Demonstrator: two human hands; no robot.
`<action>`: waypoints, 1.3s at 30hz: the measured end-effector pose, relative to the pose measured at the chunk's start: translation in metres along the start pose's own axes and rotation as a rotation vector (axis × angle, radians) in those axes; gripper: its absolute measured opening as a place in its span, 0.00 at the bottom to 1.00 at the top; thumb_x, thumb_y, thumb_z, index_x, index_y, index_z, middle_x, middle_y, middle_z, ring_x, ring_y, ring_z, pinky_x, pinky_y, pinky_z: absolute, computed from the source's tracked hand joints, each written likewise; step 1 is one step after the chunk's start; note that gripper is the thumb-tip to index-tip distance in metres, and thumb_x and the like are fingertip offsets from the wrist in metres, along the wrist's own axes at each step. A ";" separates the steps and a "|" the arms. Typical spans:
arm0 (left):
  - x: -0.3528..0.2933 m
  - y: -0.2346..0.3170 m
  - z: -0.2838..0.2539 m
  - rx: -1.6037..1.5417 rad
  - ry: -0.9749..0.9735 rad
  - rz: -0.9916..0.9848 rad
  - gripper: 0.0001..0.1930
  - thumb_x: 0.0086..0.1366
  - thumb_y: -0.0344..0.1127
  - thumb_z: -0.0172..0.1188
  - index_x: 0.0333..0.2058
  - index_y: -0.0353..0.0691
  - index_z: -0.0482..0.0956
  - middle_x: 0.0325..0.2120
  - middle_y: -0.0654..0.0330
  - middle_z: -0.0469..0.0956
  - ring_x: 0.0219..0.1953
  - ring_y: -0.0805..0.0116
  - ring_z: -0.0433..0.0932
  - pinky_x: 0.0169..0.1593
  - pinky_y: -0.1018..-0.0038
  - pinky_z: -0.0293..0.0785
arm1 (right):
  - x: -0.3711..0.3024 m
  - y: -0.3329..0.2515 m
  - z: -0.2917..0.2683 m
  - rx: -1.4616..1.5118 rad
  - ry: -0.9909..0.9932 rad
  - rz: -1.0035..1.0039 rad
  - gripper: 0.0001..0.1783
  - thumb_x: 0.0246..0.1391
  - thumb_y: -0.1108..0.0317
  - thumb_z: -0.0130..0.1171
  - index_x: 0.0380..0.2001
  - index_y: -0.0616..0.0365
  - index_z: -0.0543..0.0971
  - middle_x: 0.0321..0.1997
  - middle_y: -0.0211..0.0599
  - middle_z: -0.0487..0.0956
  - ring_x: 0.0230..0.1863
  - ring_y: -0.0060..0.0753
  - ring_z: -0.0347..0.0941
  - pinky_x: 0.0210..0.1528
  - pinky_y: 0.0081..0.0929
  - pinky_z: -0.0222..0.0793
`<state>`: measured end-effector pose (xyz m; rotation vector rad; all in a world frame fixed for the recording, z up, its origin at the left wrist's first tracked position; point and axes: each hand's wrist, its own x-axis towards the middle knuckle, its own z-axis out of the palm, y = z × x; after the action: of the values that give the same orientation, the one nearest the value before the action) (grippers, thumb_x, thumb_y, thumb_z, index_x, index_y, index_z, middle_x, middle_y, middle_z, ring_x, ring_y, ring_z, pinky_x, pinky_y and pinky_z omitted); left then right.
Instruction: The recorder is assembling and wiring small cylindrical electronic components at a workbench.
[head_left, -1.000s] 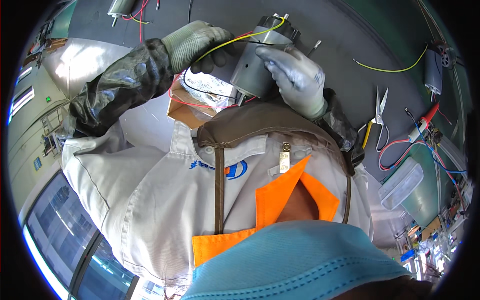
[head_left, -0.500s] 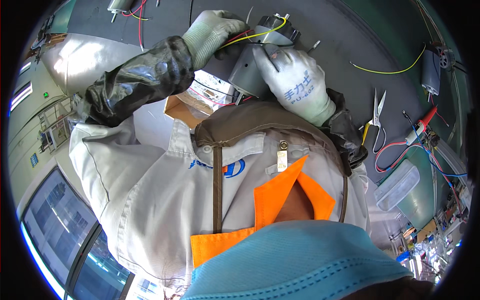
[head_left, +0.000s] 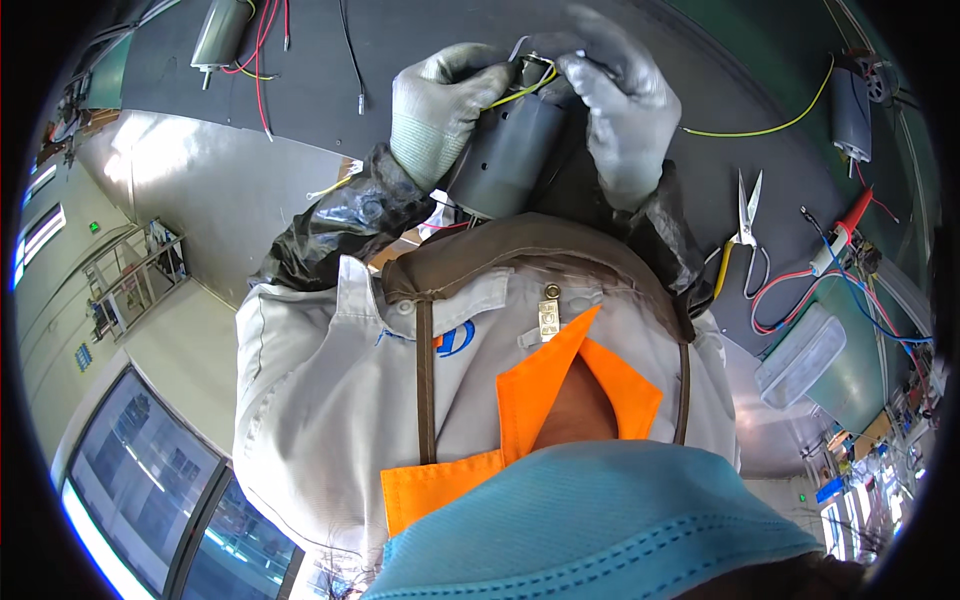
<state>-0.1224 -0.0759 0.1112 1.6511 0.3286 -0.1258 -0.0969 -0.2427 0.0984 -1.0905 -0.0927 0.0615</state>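
Note:
A dark grey cylindrical motor (head_left: 508,152) is tilted between my hands, its wired end away from me. A yellow wire (head_left: 520,93) loops across that end. My left hand (head_left: 440,112), in a white and grey glove, pinches the wire at the motor's left side. On the other side my right hand (head_left: 632,115), gloved the same way, has its fingertips closed at the wired end; they are partly blurred, and what they pinch is hidden. Red and black leads show at the motor's near end.
Scissors (head_left: 744,212) with yellow and grey handles lie to the right. Beyond them are a red-tipped tool (head_left: 850,215) with coiled cables, a clear plastic box (head_left: 803,357) and another motor (head_left: 851,115). At the far left stands a motor (head_left: 221,38) with red wires.
My right hand has moved from the motor's side up to its wired end. The left hand has shifted right and nearer to me. The motor has come slightly nearer.

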 end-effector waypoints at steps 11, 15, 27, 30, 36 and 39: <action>0.003 -0.002 -0.016 -0.049 0.015 0.020 0.12 0.63 0.30 0.64 0.41 0.27 0.82 0.30 0.61 0.83 0.32 0.80 0.78 0.39 0.81 0.77 | 0.017 0.006 0.011 0.272 -0.142 0.124 0.49 0.54 0.76 0.63 0.73 0.59 0.46 0.55 0.49 0.77 0.35 0.29 0.80 0.27 0.16 0.72; 0.003 -0.003 -0.017 -0.050 0.003 0.031 0.11 0.63 0.30 0.64 0.41 0.28 0.83 0.31 0.61 0.83 0.33 0.81 0.78 0.39 0.81 0.78 | 0.018 0.005 0.013 0.212 -0.127 0.126 0.49 0.54 0.75 0.64 0.73 0.59 0.47 0.56 0.49 0.77 0.35 0.28 0.80 0.27 0.16 0.72; 0.002 -0.003 -0.011 -0.091 -0.004 0.093 0.10 0.63 0.28 0.65 0.41 0.28 0.83 0.32 0.60 0.84 0.33 0.81 0.78 0.40 0.82 0.78 | 0.039 -0.027 0.016 0.025 -0.248 0.395 0.45 0.52 0.79 0.59 0.72 0.58 0.52 0.54 0.44 0.78 0.36 0.21 0.78 0.30 0.14 0.71; 0.005 -0.003 -0.009 -0.131 -0.013 0.091 0.10 0.63 0.28 0.65 0.41 0.28 0.83 0.31 0.60 0.84 0.33 0.81 0.79 0.39 0.82 0.78 | 0.045 -0.026 0.006 -0.006 -0.330 0.467 0.44 0.52 0.79 0.59 0.72 0.59 0.53 0.55 0.45 0.78 0.37 0.22 0.78 0.31 0.15 0.72; 0.006 -0.004 -0.014 -0.045 0.029 0.113 0.10 0.62 0.30 0.66 0.40 0.29 0.84 0.31 0.60 0.84 0.32 0.81 0.79 0.39 0.82 0.78 | 0.023 -0.015 0.014 0.234 -0.181 0.239 0.44 0.54 0.79 0.61 0.71 0.61 0.53 0.57 0.52 0.75 0.37 0.28 0.80 0.32 0.18 0.74; 0.005 -0.001 -0.015 -0.018 0.037 0.100 0.10 0.62 0.30 0.66 0.40 0.29 0.84 0.31 0.60 0.84 0.32 0.80 0.79 0.39 0.82 0.79 | 0.023 -0.008 0.017 0.263 -0.135 0.187 0.45 0.54 0.78 0.61 0.71 0.61 0.52 0.58 0.53 0.75 0.37 0.30 0.80 0.32 0.19 0.74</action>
<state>-0.1198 -0.0601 0.1104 1.6506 0.2738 -0.0169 -0.0761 -0.2295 0.1147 -0.8285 -0.1003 0.3079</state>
